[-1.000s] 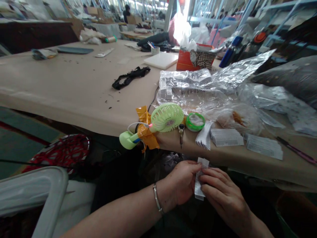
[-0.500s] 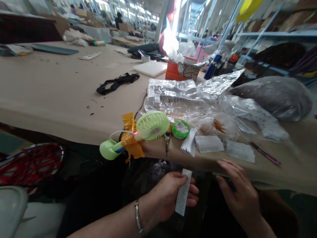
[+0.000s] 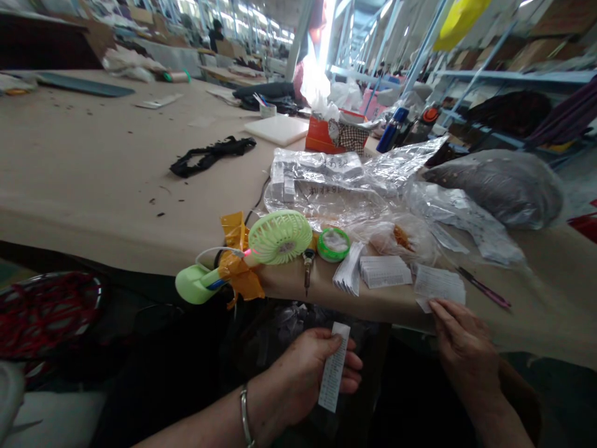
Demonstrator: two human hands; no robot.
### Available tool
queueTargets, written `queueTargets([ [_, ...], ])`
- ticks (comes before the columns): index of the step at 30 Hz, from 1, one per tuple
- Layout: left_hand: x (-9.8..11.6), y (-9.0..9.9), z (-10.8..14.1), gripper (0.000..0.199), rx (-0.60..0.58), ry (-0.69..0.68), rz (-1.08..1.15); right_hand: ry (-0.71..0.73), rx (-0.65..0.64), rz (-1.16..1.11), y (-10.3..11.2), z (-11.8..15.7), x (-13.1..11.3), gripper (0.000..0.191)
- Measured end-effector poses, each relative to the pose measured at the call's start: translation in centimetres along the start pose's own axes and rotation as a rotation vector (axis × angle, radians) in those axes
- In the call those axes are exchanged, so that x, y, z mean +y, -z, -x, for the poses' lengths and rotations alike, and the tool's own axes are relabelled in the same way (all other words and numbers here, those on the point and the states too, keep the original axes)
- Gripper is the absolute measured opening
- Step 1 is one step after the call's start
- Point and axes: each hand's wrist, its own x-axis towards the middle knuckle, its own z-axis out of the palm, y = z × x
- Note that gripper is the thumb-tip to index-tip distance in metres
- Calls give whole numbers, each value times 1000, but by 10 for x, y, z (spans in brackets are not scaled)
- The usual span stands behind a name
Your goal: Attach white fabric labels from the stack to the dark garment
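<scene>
My left hand [image 3: 321, 367] holds a narrow white printed label [image 3: 334, 368] under its thumb, below the table's front edge. My right hand [image 3: 466, 339] reaches the table edge, with its fingertips on the near corner of a label in the right stack [image 3: 441, 284]; the fingers are pressed together. Left of that stack lie a second stack of labels [image 3: 385, 272] and a fanned bundle of white labels [image 3: 349, 269]. Beside them are a green round tub with white stuff inside [image 3: 333, 244] and a soldering-iron-like tool [image 3: 307, 270] with its tip pointing toward me.
A green fan [image 3: 280, 238] is taped at the table edge. Clear plastic bags [image 3: 326, 186] lie behind the labels. Pink-handled tweezers or a similar slim tool [image 3: 485, 288] are at right. A black strip [image 3: 212, 155] and an orange box [image 3: 324, 134] are farther back.
My right hand has moved up to the right label stack and touches it; one label there now juts toward the table edge. My left hand still holds its label. The view has shifted slightly.
</scene>
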Motion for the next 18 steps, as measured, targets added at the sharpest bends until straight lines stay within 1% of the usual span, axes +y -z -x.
queueTargets([
  [2, 0, 1, 1, 18, 7, -1, 5, -22, 35, -76, 4, -2, 3, 23],
  [4, 0, 1, 2, 19, 5, 3, 13, -79, 104, -157, 11, -7, -3, 17],
  [6, -1, 2, 2, 21, -32, 8, 32, -154, 194, -269, 18, -14, -23, 14],
  [7, -1, 2, 2, 21, -59, 7, 40, -183, 203, -355, 22, -17, -37, 16],
  [8, -2, 2, 1, 22, -90, 9, 49, -203, 254, -477, 24, -21, -53, 19],
  [9, -3, 3, 1, 21, -112, 13, 60, -153, 261, -597, 26, -24, -70, 23],
  [10, -3, 3, 0, 21, -132, 5, 76, -79, 216, -681, 27, -26, -88, 26],
  [11, -4, 4, 0, 19, -143, -12, 98, 19, 129, -739, 27, -27, -104, 29],
  [12, -4, 5, 0, 17, -146, -40, 123, 90, 67, -775, 26, -27, -118, 29],
  [14, -4, 6, -1, 16, -139, -105, 176, 191, -6, -814, 21, -25, -139, 29],
  [16, -4, 8, -1, 15, -127, -138, 214, 236, -29, -826, 17, -22, -150, 28],
  [18, -5, 10, -2, 14, -113, -126, 245, 259, -46, -825, 13, -19, -152, 27],
])
